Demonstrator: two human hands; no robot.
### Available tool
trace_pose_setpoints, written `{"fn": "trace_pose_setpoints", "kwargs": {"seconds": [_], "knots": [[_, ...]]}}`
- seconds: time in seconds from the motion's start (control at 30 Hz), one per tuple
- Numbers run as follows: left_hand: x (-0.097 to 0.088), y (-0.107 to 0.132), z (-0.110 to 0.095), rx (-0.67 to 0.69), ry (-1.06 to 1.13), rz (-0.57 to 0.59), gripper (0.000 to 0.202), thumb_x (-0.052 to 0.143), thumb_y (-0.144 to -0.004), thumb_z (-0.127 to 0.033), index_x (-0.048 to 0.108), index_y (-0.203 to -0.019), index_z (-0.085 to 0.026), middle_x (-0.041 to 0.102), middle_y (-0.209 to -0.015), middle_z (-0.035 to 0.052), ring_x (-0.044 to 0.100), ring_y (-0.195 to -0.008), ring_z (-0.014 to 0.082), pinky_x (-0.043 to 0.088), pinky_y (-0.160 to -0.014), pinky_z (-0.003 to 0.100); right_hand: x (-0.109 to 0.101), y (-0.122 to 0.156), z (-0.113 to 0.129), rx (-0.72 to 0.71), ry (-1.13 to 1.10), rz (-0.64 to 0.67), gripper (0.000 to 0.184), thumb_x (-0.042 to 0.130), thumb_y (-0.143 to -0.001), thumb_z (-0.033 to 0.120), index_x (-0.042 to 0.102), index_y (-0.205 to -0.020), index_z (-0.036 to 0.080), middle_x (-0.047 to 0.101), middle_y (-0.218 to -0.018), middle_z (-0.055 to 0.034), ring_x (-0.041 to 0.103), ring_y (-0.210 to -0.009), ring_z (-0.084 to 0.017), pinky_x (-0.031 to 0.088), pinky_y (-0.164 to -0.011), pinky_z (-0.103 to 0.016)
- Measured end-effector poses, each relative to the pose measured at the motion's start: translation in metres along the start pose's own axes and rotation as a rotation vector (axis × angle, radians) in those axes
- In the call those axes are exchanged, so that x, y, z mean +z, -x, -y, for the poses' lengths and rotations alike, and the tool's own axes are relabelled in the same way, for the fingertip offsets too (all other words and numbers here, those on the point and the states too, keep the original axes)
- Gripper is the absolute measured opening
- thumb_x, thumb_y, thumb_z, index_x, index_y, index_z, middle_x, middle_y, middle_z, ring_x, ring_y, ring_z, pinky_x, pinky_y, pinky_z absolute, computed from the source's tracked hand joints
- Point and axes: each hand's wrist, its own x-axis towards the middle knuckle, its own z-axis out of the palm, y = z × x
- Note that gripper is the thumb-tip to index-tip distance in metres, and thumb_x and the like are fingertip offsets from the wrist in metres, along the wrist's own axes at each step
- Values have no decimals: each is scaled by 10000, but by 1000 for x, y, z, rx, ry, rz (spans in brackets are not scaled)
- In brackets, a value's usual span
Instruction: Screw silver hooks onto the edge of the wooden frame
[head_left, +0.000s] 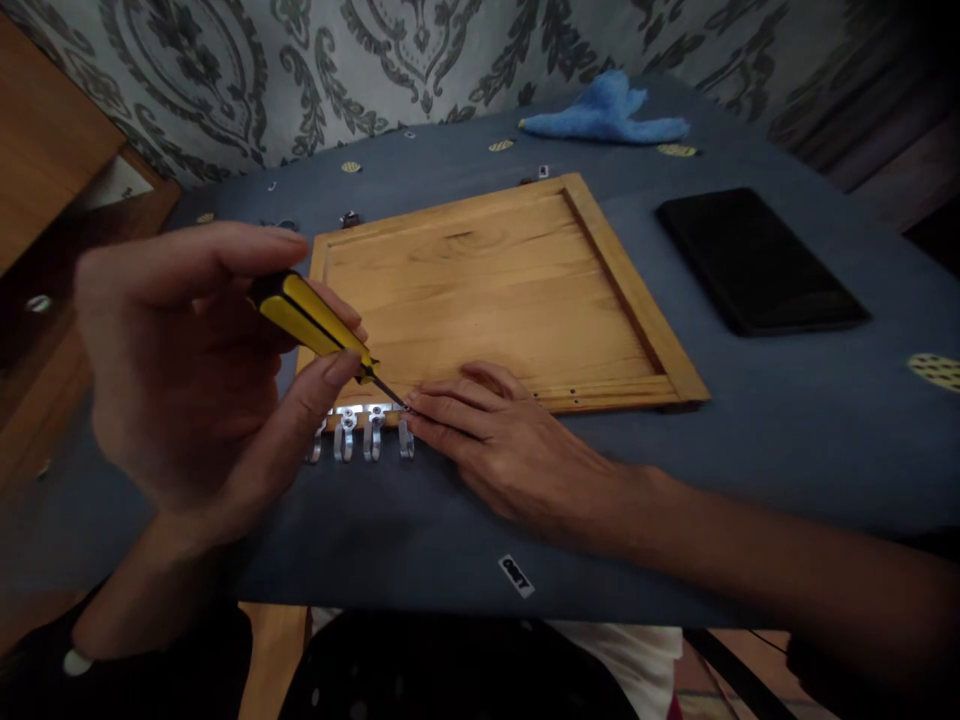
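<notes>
My left hand (pixel 202 360) is closed around a screwdriver (pixel 315 320) with a yellow and black handle, index finger over its butt end. The slim shaft slants down to a metal hook rail (pixel 361 411) on the near edge of a framed wooden panel (pixel 480 290). Several silver hooks hang off that edge. Pressed against the rail's right part is my right hand (pixel 517 440), its fingertips beside the screwdriver tip, holding the rail to the wood. Those fingers hide the rail's right end and whatever the tip touches.
To the right lies a black tablet-like device (pixel 761 260). A blue cloth (pixel 607 110) is bunched at the back, near the patterned curtain (pixel 420 60). Small dark metal parts (pixel 350 219) sit behind the panel. Wooden furniture (pixel 52 130) stands at the left.
</notes>
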Motion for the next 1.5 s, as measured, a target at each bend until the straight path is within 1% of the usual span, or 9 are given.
{"fn": "trace_pose_setpoints", "kwargs": {"seconds": [0.17, 0.4, 0.6, 0.8, 0.93, 1.1, 1.2, 1.4, 1.5], "knots": [[0, -1, 1, 27, -8, 125, 609, 761, -761, -94, 581, -1271, -374, 531, -1219, -1, 672, -945, 127, 656, -733, 259, 0, -1, 0, 6, 11, 16, 398, 437, -936, 86, 601, -1296, 124, 667, -1310, -128, 547, -1250, -257, 379, -1069, -508], [2, 2, 3, 46, -19, 137, 642, 766, -772, -92, 546, -1302, -381, 558, -1214, -14, 691, -975, 136, 664, -740, 265, 0, 0, -1, -11, 18, -25, 376, 390, -965, 96, 617, -1264, 88, 674, -1299, -130, 556, -1229, -274, 400, -1038, -526], [1, 1, 4, 29, -4, 154, 703, 756, -762, -36, 525, -1323, -390, 517, -1227, -9, 662, -990, 118, 660, -757, 258, 0, -2, 0, 3, 12, 13, 386, 431, -942, 90, 615, -1280, 125, 662, -1321, -126, 541, -1256, -259, 386, -1058, -522], [-2, 1, 11, 55, -96, 137, 790, 870, -672, -138, 526, -1341, -379, 522, -1192, 27, 618, -1049, 169, 647, -657, 250, 1, -1, -1, 2, 9, -4, 382, 431, -940, 78, 611, -1275, 103, 675, -1296, -129, 548, -1247, -263, 381, -1060, -525], [-3, 0, 9, 105, -107, 129, 742, 867, -684, -166, 554, -1324, -371, 545, -1154, 14, 637, -983, 152, 647, -718, 277, 2, 0, -1, 6, 6, -1, 402, 450, -928, 75, 603, -1295, 137, 670, -1306, -121, 547, -1252, -258, 373, -1065, -524], [-4, 2, 2, -12, -32, 169, 658, 796, -755, -107, 560, -1304, -383, 565, -1225, 5, 685, -998, 161, 674, -821, 320, 2, -1, -1, -4, 18, -6, 390, 444, -937, 83, 609, -1287, 135, 671, -1305, -121, 552, -1243, -258, 387, -1054, -511], [-4, 2, 1, -24, -29, 190, 657, 776, -773, -101, 541, -1320, -379, 580, -1206, 0, 689, -995, 164, 680, -834, 342, 2, -2, -1, -7, 20, -12, 372, 431, -946, 89, 619, -1266, 117, 675, -1298, -122, 561, -1227, -263, 398, -1042, -509], [-4, -1, 10, 39, -7, 142, 705, 852, -693, -122, 579, -1284, -393, 570, -1188, 8, 660, -998, 170, 664, -665, 279, 2, 0, -1, -1, 12, -12, 388, 429, -943, 82, 612, -1281, 129, 674, -1302, -115, 551, -1242, -254, 385, -1053, -513], [-5, -1, 10, 60, -54, 140, 744, 864, -678, -122, 570, -1303, -399, 559, -1156, 4, 642, -953, 151, 653, -670, 268, 2, 0, -2, -8, 9, -9, 388, 413, -954, 96, 607, -1289, 126, 670, -1306, -115, 548, -1249, -254, 382, -1055, -506]]}}
